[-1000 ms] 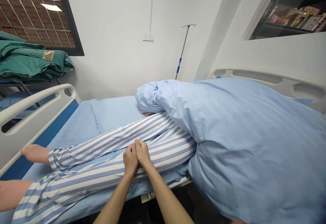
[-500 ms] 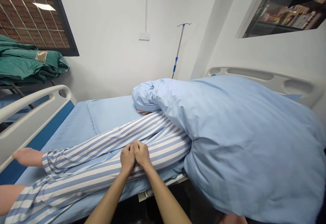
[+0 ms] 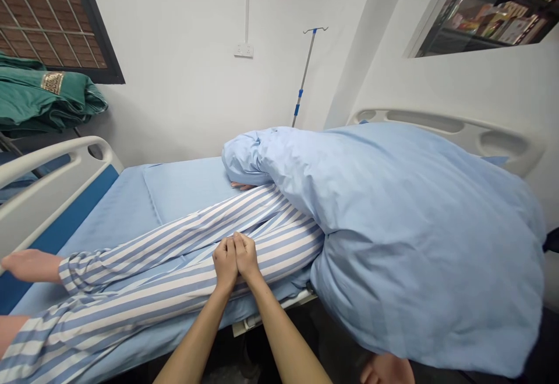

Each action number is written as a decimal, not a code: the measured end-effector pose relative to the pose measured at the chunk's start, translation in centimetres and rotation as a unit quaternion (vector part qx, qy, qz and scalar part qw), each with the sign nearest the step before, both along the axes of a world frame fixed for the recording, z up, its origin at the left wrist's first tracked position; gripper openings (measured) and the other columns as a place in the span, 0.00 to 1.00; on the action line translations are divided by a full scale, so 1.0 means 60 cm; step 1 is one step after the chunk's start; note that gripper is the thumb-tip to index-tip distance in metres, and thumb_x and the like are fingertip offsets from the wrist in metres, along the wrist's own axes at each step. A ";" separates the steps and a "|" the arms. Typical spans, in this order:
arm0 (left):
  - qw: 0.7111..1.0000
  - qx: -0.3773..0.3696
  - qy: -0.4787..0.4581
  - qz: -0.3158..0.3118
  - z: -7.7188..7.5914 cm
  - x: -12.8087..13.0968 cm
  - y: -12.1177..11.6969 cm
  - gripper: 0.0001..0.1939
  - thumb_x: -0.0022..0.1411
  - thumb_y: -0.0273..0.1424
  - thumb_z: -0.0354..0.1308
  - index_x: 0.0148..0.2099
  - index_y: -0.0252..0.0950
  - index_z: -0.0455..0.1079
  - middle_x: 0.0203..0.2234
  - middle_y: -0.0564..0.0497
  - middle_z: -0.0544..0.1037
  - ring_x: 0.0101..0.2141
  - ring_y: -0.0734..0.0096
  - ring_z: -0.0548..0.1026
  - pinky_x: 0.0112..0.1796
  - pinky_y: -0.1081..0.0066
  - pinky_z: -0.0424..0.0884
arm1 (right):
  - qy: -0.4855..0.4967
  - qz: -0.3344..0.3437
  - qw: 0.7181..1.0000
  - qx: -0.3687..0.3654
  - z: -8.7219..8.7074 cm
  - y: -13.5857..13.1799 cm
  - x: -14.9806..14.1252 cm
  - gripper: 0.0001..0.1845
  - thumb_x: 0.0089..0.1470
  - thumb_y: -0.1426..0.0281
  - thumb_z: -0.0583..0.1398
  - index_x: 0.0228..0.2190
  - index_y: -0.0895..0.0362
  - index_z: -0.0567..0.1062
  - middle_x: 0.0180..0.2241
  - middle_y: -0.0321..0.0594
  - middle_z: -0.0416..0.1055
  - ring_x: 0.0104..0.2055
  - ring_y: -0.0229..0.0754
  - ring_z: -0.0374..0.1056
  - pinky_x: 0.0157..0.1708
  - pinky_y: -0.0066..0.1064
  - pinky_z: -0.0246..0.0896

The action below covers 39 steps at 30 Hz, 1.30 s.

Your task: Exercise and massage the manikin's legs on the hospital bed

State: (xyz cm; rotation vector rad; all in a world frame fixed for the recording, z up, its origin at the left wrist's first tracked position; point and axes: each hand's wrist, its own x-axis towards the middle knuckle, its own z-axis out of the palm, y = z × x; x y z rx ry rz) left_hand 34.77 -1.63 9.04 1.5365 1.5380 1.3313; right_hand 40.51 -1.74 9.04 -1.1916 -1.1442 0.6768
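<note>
My left hand and my right hand are both curled into loose fists, side by side and touching. They are over the near thigh of a figure in blue-and-white striped trousers, who lies on the bed. Nothing shows inside either fist, and the fingertips are turned out of sight. Whether the fists press on the cloth or hover just above it, I cannot tell. A light blue quilt covers the figure's upper body and hangs over the near bedside. The figure's bare foot shows at the left.
Fingers show under the quilt's far edge; another hand hangs below its near edge. The bed has a footboard at left and a headboard at right. An IV pole stands behind. Green folded cloth lies far left.
Both fists have shifted slightly to the right along the thigh and sit closer together. The camera view has turned a little, so the room appears lower and further left.
</note>
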 end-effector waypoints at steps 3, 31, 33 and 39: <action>1.000 0.009 0.011 -0.009 -0.005 -0.003 0.002 0.17 0.59 0.37 0.42 0.20 0.37 0.54 0.14 0.56 0.62 0.19 0.76 0.58 0.24 0.74 0.52 | -0.087 -0.005 0.996 -0.022 0.006 -0.002 0.009 0.20 0.56 0.63 0.46 0.17 0.57 0.61 0.17 0.34 0.59 0.21 0.34 0.53 0.22 0.26 0.46; 0.999 0.020 -0.004 -0.034 0.003 0.076 0.001 0.18 0.60 0.37 0.41 0.21 0.38 0.56 0.15 0.55 0.63 0.20 0.75 0.60 0.25 0.73 0.53 | 0.003 -0.009 1.000 -0.002 0.010 0.001 0.079 0.19 0.53 0.60 0.48 0.16 0.56 0.57 0.16 0.31 0.53 0.21 0.33 0.50 0.21 0.25 0.48; 0.999 0.025 0.018 -0.033 -0.001 0.073 0.000 0.18 0.61 0.37 0.40 0.20 0.38 0.54 0.14 0.55 0.62 0.19 0.75 0.59 0.24 0.72 0.52 | -0.032 -0.008 0.999 -0.009 0.015 -0.001 0.081 0.19 0.54 0.60 0.47 0.16 0.56 0.58 0.16 0.32 0.54 0.21 0.33 0.51 0.21 0.25 0.47; 0.995 0.053 0.055 -0.063 -0.005 0.072 -0.001 0.17 0.62 0.35 0.37 0.27 0.37 0.63 0.21 0.49 0.71 0.24 0.71 0.66 0.28 0.72 0.56 | -0.275 -0.011 0.961 0.003 0.037 -0.012 0.109 0.20 0.56 0.62 0.47 0.16 0.56 0.61 0.15 0.32 0.57 0.20 0.33 0.51 0.25 0.27 0.44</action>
